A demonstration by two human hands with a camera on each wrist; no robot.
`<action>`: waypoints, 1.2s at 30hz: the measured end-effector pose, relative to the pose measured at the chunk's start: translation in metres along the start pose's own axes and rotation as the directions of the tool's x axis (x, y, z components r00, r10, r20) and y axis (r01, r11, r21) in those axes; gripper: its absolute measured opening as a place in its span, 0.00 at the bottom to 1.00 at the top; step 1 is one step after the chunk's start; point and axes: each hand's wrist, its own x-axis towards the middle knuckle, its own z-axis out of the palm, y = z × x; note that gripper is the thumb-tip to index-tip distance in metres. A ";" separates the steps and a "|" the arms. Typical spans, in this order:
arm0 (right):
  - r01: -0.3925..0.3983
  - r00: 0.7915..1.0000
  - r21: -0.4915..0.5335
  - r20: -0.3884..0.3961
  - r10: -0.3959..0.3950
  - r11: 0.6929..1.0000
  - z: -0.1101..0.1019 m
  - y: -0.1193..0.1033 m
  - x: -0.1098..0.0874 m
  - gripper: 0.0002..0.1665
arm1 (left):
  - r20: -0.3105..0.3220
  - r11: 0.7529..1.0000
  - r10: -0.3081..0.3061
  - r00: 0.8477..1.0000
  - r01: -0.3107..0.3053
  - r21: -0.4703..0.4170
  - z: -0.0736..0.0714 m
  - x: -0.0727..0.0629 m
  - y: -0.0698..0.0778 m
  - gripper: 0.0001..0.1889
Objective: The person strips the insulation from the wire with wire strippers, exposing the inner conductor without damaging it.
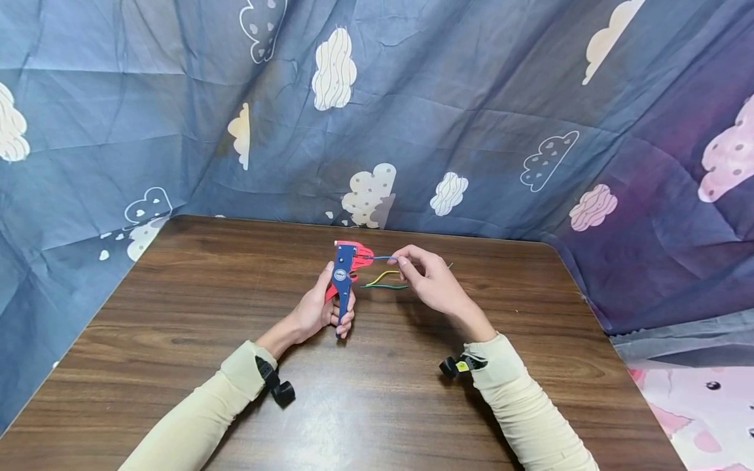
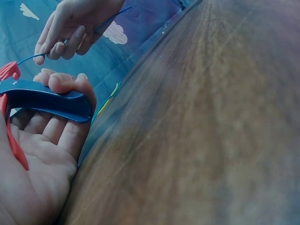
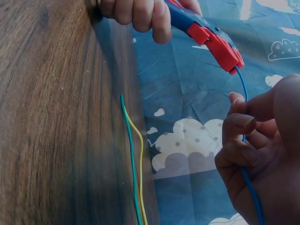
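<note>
My left hand [image 1: 315, 311] grips a wire stripper [image 1: 341, 275] with a blue body and red jaws, its fingers wrapped round the handles. The tool is held upright above the table, its red nose facing right. Between thumb and fingertips, my right hand [image 1: 432, 278] pinches a blue wire [image 3: 245, 86]. One end of that wire runs into the red nose of the stripper, as the right wrist view shows. The wire's other part passes along the palm and out behind the hand. Beneath the right hand, a green wire [image 3: 131, 145] and a yellow wire [image 3: 141, 154] lie on the table.
The brown wooden table [image 1: 377, 405] reaches back to a blue cloth curtain [image 1: 424, 118] with cloud prints. A wrist camera [image 1: 283, 392] hangs by the left sleeve, another [image 1: 450, 367] by the right. A pink and white printed cloth [image 1: 701, 412] shows beyond the right edge.
</note>
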 end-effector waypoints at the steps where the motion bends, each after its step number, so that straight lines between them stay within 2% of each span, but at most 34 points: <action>1: -0.001 1.000 0.001 -0.001 0.001 1.000 0.000 0.000 0.000 0.16 | 0.001 1.000 0.001 1.000 -0.001 0.000 0.000 0.000 0.000 0.50; 10: 0.009 1.000 0.022 -0.028 -0.008 1.000 0.001 -0.003 -0.001 0.14 | 0.026 1.000 -0.007 1.000 0.007 -0.014 -0.003 0.001 -0.001 0.51; 22: -0.002 1.000 0.029 -0.022 0.003 1.000 0.002 -0.001 -0.001 0.15 | 0.035 1.000 -0.003 0.999 0.004 -0.011 -0.002 0.000 -0.001 0.51; 36: 0.006 1.000 0.021 -0.020 -0.005 1.000 0.002 0.000 0.001 0.15 | 0.014 1.000 -0.007 1.000 0.007 -0.006 -0.003 0.001 -0.001 0.51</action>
